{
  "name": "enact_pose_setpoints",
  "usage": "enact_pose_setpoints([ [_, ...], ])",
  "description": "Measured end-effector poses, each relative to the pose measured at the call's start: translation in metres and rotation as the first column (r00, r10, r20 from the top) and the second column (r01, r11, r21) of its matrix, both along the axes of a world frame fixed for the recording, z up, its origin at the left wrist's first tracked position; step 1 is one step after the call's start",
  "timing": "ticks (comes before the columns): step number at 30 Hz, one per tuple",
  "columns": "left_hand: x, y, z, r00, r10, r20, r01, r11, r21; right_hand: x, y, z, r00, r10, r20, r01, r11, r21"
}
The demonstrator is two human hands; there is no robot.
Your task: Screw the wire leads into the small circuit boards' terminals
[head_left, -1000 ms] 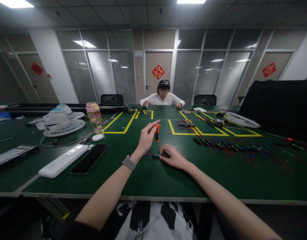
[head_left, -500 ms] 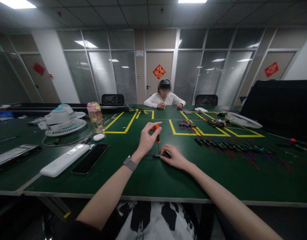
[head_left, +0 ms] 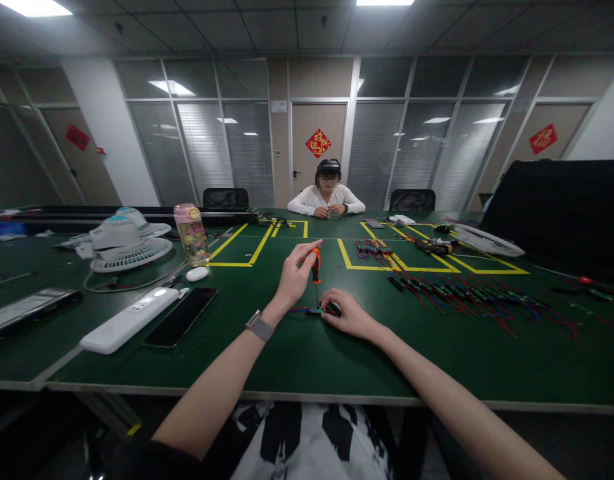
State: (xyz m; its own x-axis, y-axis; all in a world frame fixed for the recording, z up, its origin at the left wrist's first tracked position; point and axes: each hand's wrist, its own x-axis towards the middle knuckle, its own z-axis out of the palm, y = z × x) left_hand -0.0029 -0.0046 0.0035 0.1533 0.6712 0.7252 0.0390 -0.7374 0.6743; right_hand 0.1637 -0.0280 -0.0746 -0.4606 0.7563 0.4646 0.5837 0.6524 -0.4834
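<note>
An orange-and-black screwdriver (head_left: 316, 267) stands upright in my left hand (head_left: 295, 272), its handle between the thumb and fingers. Its thin shaft points down to a small green circuit board (head_left: 315, 311) on the table, from which red and blue wires run off to the left. With bent fingers, my right hand (head_left: 345, 312) grips the right end of this board and rests on the tabletop. A dark part shows under those fingers; what it is I cannot make out. Whether the screwdriver tip sits in a screw is too small to tell.
Many wired circuit boards (head_left: 457, 290) lie to the right, with a wire bundle (head_left: 374, 250) beyond. On the left are a black phone (head_left: 181, 318), a white power strip (head_left: 131, 320), a bottle (head_left: 191, 237) and a white fan (head_left: 129, 250). Another person (head_left: 327, 197) sits opposite.
My left fingers have shifted slightly around the screwdriver handle, which now shows more of its orange side. My right hand stays put. The person opposite has brought both hands together.
</note>
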Motion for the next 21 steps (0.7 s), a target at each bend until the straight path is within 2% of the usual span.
enact_pose_setpoints([
  [6, 0.0005, -0.0018, -0.0005, 1.0, -0.011, -0.011, 0.011, 1.0, -0.018, 0.0008, -0.0008, -0.0003, 1.0, 0.017, 0.005, -0.017, 1.0, 0.001],
  [11, 0.0008, -0.002, -0.0012, 0.998, -0.066, 0.011, 0.066, 0.998, -0.02, 0.0004, -0.0016, 0.0, 1.0, 0.015, 0.009, -0.015, 1.0, -0.004],
  [17, 0.001, -0.002, -0.0015, 0.999, 0.029, -0.016, -0.029, 0.999, 0.036, -0.0007, -0.0025, 0.0011, 1.0, 0.007, 0.012, -0.007, 1.0, -0.005],
  [21, 0.0014, -0.0017, -0.0014, 1.0, -0.024, -0.019, 0.025, 0.999, 0.033, -0.0014, -0.0028, 0.0017, 1.0, 0.006, 0.014, -0.006, 1.0, -0.005],
])
